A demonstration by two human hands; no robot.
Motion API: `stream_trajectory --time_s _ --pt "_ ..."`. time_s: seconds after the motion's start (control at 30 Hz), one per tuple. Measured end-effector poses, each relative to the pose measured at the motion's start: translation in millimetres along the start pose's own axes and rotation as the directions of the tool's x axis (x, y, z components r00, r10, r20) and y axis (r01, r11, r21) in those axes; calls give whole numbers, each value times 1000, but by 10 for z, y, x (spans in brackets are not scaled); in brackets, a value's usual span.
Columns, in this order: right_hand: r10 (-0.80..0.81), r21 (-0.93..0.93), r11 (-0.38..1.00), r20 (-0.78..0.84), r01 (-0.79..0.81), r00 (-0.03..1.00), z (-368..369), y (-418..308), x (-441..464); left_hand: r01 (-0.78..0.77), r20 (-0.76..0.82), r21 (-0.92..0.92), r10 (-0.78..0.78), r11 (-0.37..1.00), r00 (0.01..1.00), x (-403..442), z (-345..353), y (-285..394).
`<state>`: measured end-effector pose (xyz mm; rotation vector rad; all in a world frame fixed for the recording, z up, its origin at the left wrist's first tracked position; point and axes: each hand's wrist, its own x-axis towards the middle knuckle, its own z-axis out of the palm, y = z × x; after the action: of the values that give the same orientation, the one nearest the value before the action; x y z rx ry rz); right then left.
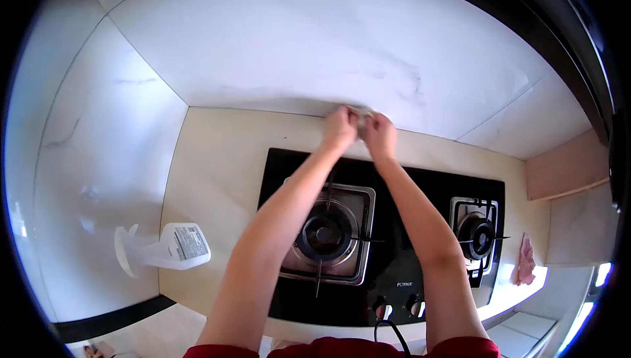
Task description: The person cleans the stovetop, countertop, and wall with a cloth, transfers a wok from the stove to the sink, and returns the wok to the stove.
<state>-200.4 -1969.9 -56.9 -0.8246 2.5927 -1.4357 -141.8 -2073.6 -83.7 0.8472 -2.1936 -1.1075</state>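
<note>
Both arms reach over the gas stove [394, 240] to the strip of counter behind it. My left hand [340, 127] and my right hand [380, 136] come close together there, near the foot of the back wall. Bunched between them is a small pale greyish cloth [361, 116], with the fingers of each hand closed on it. Most of the cloth is hidden by the fingers, and its edges are slightly blurred.
A white spray bottle [181, 246] is at the left on the pale counter [210, 154]. The stove has a left burner [324, 232] and a right burner [477, 236] with dark supports. A pink cloth [525, 261] lies at the right edge. A dark hood [559, 36] overhangs above.
</note>
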Motion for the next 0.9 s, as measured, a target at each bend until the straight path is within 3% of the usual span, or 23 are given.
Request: stream_trajectory --time_s 0.03,0.07,0.1,0.13,0.17,0.2,0.23,0.3,0.33,0.4,0.43,0.5,0.6,0.63,0.7,0.73,0.83,0.9 --pt "14 23 1000 58 -15 998 178 -254 31 28 -88 -86 -36 996 995 66 -220 -162" --pt "-30 63 998 109 23 994 344 -560 15 30 -152 27 -25 999 988 156 -529 -319" --pt "-182 102 979 43 177 982 702 -647 27 29 -250 17 -24 999 968 153 -878 -353" --pt "-214 138 970 97 200 972 978 -884 31 -22 -360 -22 13 1000 933 224 -1154 -593" --pt "-186 192 969 158 155 970 1153 -1179 -10 -10 -389 78 40 997 920 277 -1492 -695" --pt "-194 119 978 209 172 959 1396 -1357 0 -10 -475 151 81 988 876 371 -1677 -863" --pt "-188 167 974 198 156 962 1483 -1523 -34 77 -472 81 -30 994 881 413 -1845 -871" --pt "-140 218 971 185 98 973 1492 -1606 -11 117 -473 150 -33 982 880 360 -1946 -536" --pt "-132 206 974 163 97 978 1314 -1577 17 98 -459 140 -23 985 888 327 -1867 -330" --pt "-166 455 886 140 85 976 983 -1614 82 -67 -634 248 215 966 743 306 -1695 109" --pt "-162 450 889 127 89 979 753 -1643 141 -80 -629 242 219 967 746 303 -1626 407" --pt "-139 619 785 180 -2 974 164 -1677 253 -202 -629 421 445 884 637 300 -1460 1065" --pt "-201 659 724 -82 204 976 -601 -1666 457 -434 -592 575 719 693 365 437 -1155 1878" --pt "-228 667 680 -203 305 952 -841 -1635 543 -472 -563 558 729 683 389 494 -1030 2088" --pt "-212 758 570 -237 317 948 -1342 -1555 653 -486 -617 535 712 691 334 495 -691 2476" --pt "-241 730 594 -240 338 940 -1584 -1494 649 -439 -659 573 708 692 255 518 -516 2549" --pt "-227 718 596 -279 360 933 -1998 -1245 737 -455 -541 674 808 582 233 544 -74 2732" --pt "-214 716 598 -290 360 933 -2228 -1050 786 -466 -581 629 774 623 252 437 227 2942"
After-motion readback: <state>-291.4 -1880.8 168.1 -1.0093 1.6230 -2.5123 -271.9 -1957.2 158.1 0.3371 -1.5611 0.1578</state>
